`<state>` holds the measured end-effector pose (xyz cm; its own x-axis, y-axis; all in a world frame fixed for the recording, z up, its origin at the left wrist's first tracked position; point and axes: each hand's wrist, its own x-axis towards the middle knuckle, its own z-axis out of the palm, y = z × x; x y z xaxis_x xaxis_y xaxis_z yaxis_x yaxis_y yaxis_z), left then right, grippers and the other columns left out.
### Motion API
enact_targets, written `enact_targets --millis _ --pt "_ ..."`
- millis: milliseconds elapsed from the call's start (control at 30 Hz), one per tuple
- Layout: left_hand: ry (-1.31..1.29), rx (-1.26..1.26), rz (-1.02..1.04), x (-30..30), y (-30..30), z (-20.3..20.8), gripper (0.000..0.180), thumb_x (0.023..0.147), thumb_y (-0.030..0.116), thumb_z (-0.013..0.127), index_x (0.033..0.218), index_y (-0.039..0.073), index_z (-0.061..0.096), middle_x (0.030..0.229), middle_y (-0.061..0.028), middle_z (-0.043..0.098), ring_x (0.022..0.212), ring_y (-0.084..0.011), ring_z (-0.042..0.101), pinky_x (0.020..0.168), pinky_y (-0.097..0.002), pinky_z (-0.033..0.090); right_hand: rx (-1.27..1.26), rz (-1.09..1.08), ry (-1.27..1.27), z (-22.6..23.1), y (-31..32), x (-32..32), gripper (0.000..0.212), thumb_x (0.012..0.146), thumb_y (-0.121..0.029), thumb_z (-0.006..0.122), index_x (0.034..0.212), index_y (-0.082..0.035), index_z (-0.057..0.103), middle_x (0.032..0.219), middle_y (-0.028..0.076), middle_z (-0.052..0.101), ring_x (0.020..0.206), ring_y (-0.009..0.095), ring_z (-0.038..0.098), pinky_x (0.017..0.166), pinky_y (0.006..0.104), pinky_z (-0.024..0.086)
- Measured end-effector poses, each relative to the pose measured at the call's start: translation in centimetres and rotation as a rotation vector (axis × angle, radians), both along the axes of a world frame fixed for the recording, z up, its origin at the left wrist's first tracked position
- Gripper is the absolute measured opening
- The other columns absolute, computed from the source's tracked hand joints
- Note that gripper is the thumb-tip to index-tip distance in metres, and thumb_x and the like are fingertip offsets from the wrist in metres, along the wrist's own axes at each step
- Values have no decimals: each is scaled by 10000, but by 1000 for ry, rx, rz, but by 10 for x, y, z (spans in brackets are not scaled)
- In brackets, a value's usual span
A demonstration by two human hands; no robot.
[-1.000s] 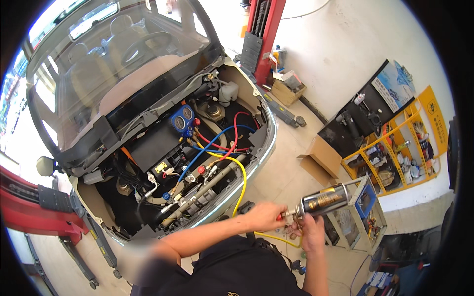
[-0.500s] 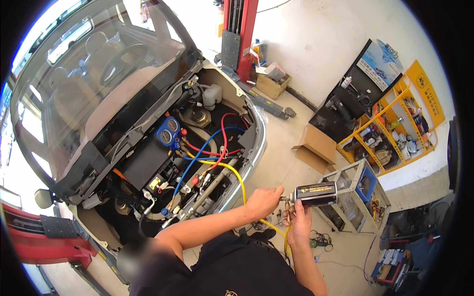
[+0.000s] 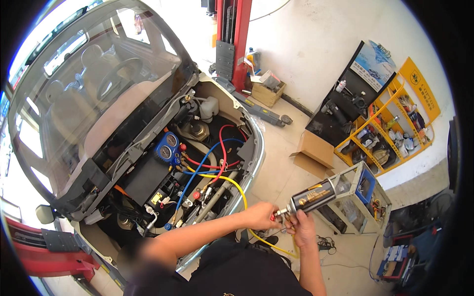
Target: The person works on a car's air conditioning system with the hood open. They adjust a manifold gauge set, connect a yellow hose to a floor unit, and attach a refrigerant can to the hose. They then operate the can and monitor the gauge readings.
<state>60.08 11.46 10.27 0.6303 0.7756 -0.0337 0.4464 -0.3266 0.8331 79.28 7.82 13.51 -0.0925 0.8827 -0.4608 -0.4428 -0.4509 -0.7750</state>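
A black cylindrical can (image 3: 314, 195) points up and to the right, a metal can tap (image 3: 281, 212) with a red tip fitted at its neck. My left hand (image 3: 261, 216) is closed, fingers pinching the tap's red-tipped end. Below the can's neck, my right hand (image 3: 303, 230) has its fingers curled round the end of a yellow hose (image 3: 240, 190), thumb side against the can's lower edge. The hose loops back to a blue manifold gauge set (image 3: 168, 148) in the car's engine bay. The exact fitting inside my right fingers is hidden.
Red hose (image 3: 221, 143) and blue hose (image 3: 187, 186) cross the engine bay. Red lift posts (image 3: 241, 44) stand beside the car (image 3: 256, 153). To the right are a cardboard box (image 3: 316, 149), a metal-framed cart (image 3: 351, 200) and a yellow rack (image 3: 380, 143).
The can has tilted, its base rising to the right. My left hand has shifted slightly down and right to the tap's red end; my right hand has moved below the neck.
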Motion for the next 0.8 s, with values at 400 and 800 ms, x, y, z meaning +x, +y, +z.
enact_targets --millis 400,800 --pt "-108 38 135 -4 13 -14 241 853 226 713 877 26 581 691 -136 644 587 -269 644 516 -401 466 17 -22 -77 -1 10 -10 389 846 -290 791 1070 -108 531 727 -19 491 620 149 523 456 230 335" --pt "-85 90 321 13 14 -20 252 797 168 721 938 29 564 735 -168 666 708 -335 679 610 -457 516 37 -134 -83 -17 12 -8 315 880 -241 754 1075 -111 543 728 -19 514 584 138 515 432 232 322"
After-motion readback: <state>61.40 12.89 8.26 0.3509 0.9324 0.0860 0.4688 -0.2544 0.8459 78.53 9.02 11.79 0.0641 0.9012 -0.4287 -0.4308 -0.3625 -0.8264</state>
